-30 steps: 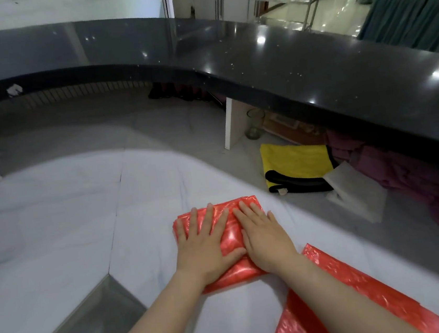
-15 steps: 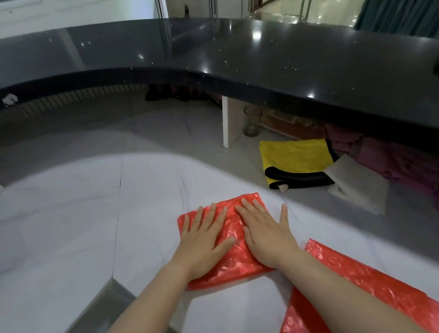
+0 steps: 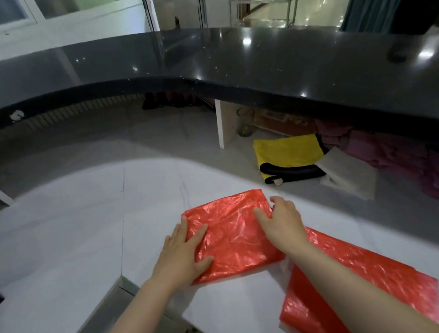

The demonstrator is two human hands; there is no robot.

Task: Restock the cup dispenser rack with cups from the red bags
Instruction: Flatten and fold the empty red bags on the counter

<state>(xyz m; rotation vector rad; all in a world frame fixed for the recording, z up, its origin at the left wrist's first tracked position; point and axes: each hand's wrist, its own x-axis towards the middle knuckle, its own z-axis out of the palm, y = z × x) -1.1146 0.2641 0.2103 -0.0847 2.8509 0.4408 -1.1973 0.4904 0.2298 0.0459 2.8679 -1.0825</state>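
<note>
A folded red bag (image 3: 234, 235) lies flat on the white table (image 3: 69, 224). The left hand (image 3: 180, 255) presses its left edge, fingers straight; the right hand (image 3: 282, 222) pinches its right edge. Just right lies a second red bag (image 3: 362, 281).

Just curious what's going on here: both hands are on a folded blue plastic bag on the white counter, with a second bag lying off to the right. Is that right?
Not quite: the folded plastic bag under the left hand and right hand is red, not blue, as the head view shows. It lies on the white counter, and the second bag does lie to the right.
</note>
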